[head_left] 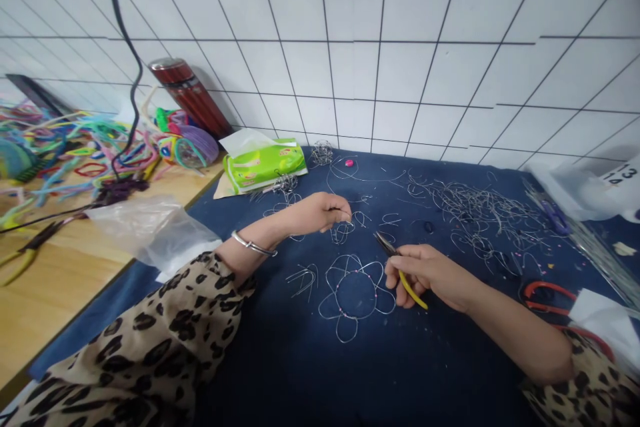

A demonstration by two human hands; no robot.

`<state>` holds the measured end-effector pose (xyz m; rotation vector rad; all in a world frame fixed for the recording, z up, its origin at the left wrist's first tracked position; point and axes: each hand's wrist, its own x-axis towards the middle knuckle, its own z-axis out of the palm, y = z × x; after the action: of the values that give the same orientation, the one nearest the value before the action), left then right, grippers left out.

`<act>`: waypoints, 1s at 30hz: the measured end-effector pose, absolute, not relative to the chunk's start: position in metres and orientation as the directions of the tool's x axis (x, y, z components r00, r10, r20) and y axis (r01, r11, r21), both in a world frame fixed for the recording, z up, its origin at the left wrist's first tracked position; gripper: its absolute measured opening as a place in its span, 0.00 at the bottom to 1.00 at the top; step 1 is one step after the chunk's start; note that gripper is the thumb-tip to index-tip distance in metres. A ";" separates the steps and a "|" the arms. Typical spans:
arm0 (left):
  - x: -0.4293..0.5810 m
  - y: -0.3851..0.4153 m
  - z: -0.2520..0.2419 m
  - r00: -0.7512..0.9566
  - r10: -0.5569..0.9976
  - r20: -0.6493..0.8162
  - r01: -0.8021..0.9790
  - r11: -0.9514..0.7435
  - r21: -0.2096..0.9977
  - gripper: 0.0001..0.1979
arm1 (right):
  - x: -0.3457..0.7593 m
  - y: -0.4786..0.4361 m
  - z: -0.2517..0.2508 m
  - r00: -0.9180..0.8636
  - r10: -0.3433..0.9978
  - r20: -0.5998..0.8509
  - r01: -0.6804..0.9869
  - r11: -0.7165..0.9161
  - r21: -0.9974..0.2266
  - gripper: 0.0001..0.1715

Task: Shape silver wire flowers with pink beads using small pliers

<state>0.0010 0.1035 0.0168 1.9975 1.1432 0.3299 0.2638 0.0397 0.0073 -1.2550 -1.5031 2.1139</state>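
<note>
My left hand [324, 212], with a silver bangle on the wrist, is closed in a pinch above the blue cloth. At its fingertips is a small bent piece of wire [343, 233]; whether this is lifted off the cloth I cannot tell. A pair of pliers [410, 289] with yellow handles is held in my right hand [420, 273], its dark jaws pointing up and left. Between my hands, nearer to me, lies a wire flower [357, 317] with several looped petals around a ring carrying small pink beads. Left of the flower sit several U-shaped wires [303, 278].
Tangled wire [470, 207] spreads over the right side of the cloth [300, 373]. A green tissue pack [265, 165] and red thermos [197, 97] stand at back left. Colourful pipe cleaners [95, 147] and other pliers [23, 265] lie left. Red-handled scissors [550, 287] lie right.
</note>
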 end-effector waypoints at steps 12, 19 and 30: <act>0.047 0.049 0.035 0.614 0.761 0.210 0.468 -0.565 0.679 0.05 | 0.239 0.033 0.011 -0.517 0.830 -0.209 0.216 -0.109 -0.970 0.11; 0.042 0.044 0.038 0.538 0.843 0.013 0.452 -0.302 0.840 0.05 | 0.240 0.029 0.018 -0.467 0.881 -0.082 0.217 0.024 -0.976 0.09; 0.043 0.035 0.021 0.376 0.919 -0.120 0.100 0.089 0.991 0.06 | 0.232 0.024 0.019 -0.416 0.908 0.040 0.165 0.118 -0.979 0.10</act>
<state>0.0428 0.0346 0.0208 1.3488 1.0209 0.8027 0.2323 0.0239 0.0191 -1.0534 -1.7018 1.3547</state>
